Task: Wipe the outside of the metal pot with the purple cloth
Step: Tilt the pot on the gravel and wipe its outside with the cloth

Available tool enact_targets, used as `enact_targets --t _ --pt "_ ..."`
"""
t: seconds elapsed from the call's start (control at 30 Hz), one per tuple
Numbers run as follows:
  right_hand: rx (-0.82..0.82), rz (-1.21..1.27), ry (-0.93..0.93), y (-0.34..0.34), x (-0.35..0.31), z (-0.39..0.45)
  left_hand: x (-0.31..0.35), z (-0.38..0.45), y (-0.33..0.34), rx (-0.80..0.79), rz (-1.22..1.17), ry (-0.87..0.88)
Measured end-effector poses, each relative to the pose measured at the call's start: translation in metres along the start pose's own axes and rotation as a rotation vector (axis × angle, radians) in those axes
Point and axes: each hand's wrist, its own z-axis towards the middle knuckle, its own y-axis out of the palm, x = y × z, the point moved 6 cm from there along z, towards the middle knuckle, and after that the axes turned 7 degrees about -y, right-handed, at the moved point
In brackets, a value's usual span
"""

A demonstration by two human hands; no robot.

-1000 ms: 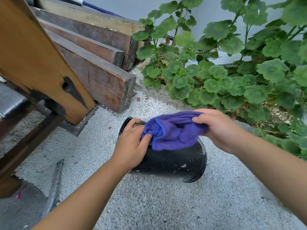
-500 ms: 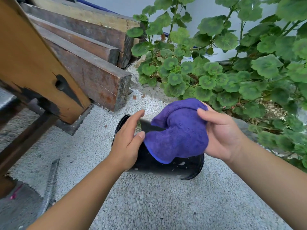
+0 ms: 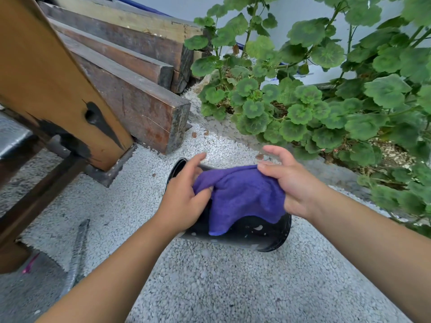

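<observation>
Pot: the black metal pot (image 3: 247, 231) lies on its side on pale gravel (image 3: 233, 287), its open mouth turned left and away from me, its flared rim at the right; small white specks mark its dark wall.

Cloth: the purple cloth (image 3: 242, 194) is draped over the upper side of the pot, one corner hanging down the near wall.

Left hand: my left hand (image 3: 184, 201) sits at the mouth end of the pot, thumb and a curled finger pinching a fold of the cloth; my forefinger is stretched out over the rim.

Right hand: my right hand (image 3: 291, 183) grips the cloth's other end, thumb pressing it against the palm, the upper fingers (image 3: 277, 151) loosely curled above the fabric.

Timber: weathered wooden beams (image 3: 140, 99) are stacked at the upper left, their cut ends facing the pot; a slanted orange-brown plank (image 3: 53, 89) with black marks stands in front of them.

Plants: round-leaved green plants (image 3: 326, 89) fill the upper right, just beyond my right hand, against a pale wall (image 3: 291, 12).

Ground, lower left: a grey ribbed bar (image 3: 78, 250) lies on the gravel near my left forearm.
</observation>
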Motion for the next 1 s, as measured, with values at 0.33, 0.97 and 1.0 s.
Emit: enact_targets --t 0.33,0.97,1.0 --pt "-0.476 -1.588 -0.546 0.012 0.006 -0.013 -0.015 0.007 -0.005 0.025 -0.353 -0.041" --pt "-0.559 -0.353 -0.221 0.049 -0.02 -0.025 0.018 0.001 0.012 -0.166 0.015 0.144" --pt "-0.492 -0.177 -0.212 0.048 -0.016 -0.023 0.014 0.004 0.009 -0.133 -0.051 0.09"
